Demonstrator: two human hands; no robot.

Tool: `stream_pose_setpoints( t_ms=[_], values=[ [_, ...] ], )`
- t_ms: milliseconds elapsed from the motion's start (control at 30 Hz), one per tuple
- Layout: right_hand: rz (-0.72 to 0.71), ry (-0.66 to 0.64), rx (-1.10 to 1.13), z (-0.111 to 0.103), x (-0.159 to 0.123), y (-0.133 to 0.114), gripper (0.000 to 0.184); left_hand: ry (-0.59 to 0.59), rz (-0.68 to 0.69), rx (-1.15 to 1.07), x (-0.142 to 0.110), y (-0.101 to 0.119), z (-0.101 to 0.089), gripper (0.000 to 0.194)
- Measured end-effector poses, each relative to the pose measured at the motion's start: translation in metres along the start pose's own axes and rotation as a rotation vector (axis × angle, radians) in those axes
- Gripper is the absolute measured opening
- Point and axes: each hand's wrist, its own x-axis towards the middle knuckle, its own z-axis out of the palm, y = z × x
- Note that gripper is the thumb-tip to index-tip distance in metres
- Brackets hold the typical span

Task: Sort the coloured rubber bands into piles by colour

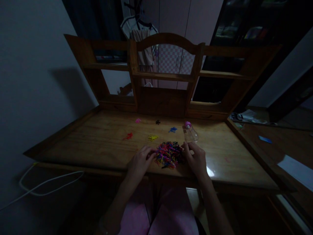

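A heap of small, thin, loop-like pieces in mixed colours (pixel 169 155) lies near the desk's front edge. My left hand (pixel 141 160) is at the heap's left side, thumb and fingers pinched together at its edge. On the right side, my right hand (pixel 196 159) has its fingers curled into a pinch against the heap. Whatever either pinch holds is too small and dark to make out. Beyond the heap are little single-colour groups: red pieces (pixel 128 135), yellow pieces (pixel 153 137), blue pieces (pixel 172 129), pink pieces (pixel 138 120) and black pieces (pixel 157 122).
A clear bottle with a pink top (pixel 192 132) lies just beyond my right hand. The wooden desk (pixel 97 140) has a shelf unit (pixel 166 76) along its back. A white cable (pixel 56 182) hangs at the left; a paper sheet (pixel 297 169) lies at the right.
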Motion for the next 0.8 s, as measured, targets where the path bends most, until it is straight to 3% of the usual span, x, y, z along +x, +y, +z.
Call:
stream_pose_setpoints(
  t_ms=[500, 700, 800],
  values=[
    [0.012, 0.000, -0.003, 0.0012, -0.0007, 0.0022, 0.035, 0.085, -0.075, -0.059, -0.0003, -0.0106, -0.0044, 0.020],
    [0.006, -0.004, -0.009, 0.0004, -0.0004, 0.0021, 0.035, 0.112, -0.059, -0.071, 0.0005, -0.0093, -0.0054, 0.017],
    [0.010, -0.011, -0.008, 0.0004, -0.0006, 0.0023, 0.034, 0.066, 0.006, -0.019, 0.0008, -0.0054, -0.0071, 0.019]
  ],
)
